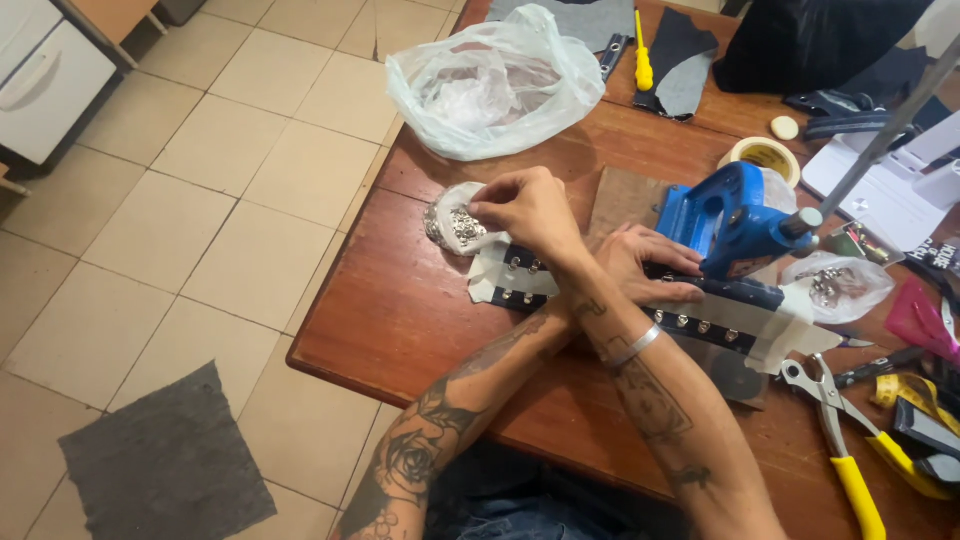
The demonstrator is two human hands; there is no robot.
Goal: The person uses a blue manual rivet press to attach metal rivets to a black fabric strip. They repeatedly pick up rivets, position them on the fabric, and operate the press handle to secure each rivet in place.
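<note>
Near the table's left edge, a small bag of metal eyelets [458, 226] lay under the right hand [528, 208], whose fingertips pinched into it. Crossed beneath, the left hand [650, 262] pressed flat on the dark strip [700, 322] beside the blue press [728, 222].

Arms are crossed, so the right hand [530, 210] is the one over on the left, and its fingertips cover part of the small clear bag of silver metal eyelets [455, 225]; can't tell if it's actually pinching one. The left hand [650, 265] hides a stretch of the dark strip with metal studs on white paper [700, 320]. The blue metal hand press [730, 225] has its lever running out of the top right edge. The yellow-handled pliers [840, 440] get cut off at the bottom. The stuff inside the big crumpled clear plastic bag [495, 85] is too hazy to make out.
</note>
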